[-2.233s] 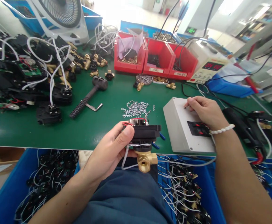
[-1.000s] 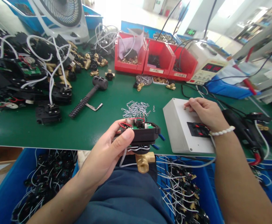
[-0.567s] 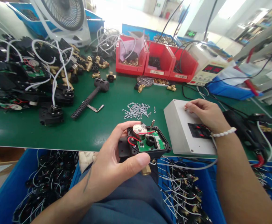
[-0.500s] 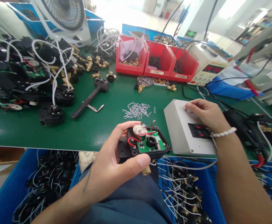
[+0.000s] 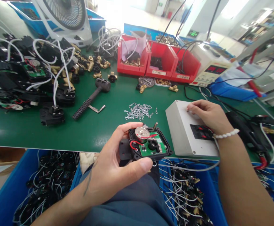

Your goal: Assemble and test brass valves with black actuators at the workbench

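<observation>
My left hand (image 5: 120, 163) is closed around an open valve actuator (image 5: 151, 146), a black housing tilted so its inside faces me. A round silver motor, red wires and a green circuit board show in it, and a thin metal shaft sticks up at its far side. The brass valve body beneath is hidden from this angle. My right hand (image 5: 205, 113) rests over a grey control box (image 5: 180, 131), thumb and fingers pinching a small metal toggle switch (image 5: 188, 109) on its top. A white cable runs from the actuator side to the box's black-and-red terminal block (image 5: 201, 131).
Silver spring clips (image 5: 139, 111) lie on the green bench (image 5: 92, 135), near a black mallet (image 5: 92, 99). Actuators with white cables (image 5: 30, 72) pile up at left. Red bins (image 5: 161, 62) and a power supply (image 5: 211, 67) stand behind. Blue crates (image 5: 74, 182) sit below the bench edge.
My left hand has tipped the actuator from upright, brass valve showing below, to its open top facing me. My right hand stays on the switch.
</observation>
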Demonstrator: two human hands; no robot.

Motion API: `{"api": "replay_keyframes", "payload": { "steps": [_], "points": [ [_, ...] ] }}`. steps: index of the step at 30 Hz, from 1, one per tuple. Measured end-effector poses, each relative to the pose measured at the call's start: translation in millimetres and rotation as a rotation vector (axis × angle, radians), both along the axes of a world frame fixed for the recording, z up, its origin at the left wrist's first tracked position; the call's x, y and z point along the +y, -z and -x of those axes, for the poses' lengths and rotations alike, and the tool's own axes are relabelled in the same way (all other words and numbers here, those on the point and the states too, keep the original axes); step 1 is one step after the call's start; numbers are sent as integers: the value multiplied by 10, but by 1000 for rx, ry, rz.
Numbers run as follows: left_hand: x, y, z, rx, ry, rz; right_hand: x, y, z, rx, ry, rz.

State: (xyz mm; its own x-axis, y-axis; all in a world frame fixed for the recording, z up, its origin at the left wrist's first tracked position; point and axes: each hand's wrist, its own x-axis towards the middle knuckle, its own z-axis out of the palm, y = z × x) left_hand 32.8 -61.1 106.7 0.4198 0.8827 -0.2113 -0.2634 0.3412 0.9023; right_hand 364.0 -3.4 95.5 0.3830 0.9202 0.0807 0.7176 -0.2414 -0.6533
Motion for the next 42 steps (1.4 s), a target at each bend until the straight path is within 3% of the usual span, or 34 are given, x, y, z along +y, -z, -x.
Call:
{"api": "replay_keyframes", "payload": {
  "steps": [3, 11, 26, 34, 42],
  "points": [
    [33, 54, -10, -44, 7, 29, 3, -2, 1, 3, 5, 2],
    [133, 294, -139, -335, 81, 300, 15, 32, -22, 8, 13, 1],
    [124, 293, -112, -357, 89, 292, 7, 8, 17, 18, 31, -8],
    [164, 315, -140, -445, 8, 287, 16, 30, -9, 12, 22, -21],
    [187, 241, -142, -519, 21, 522, 48, 89, -84, 24, 11, -54]
  ]
}}
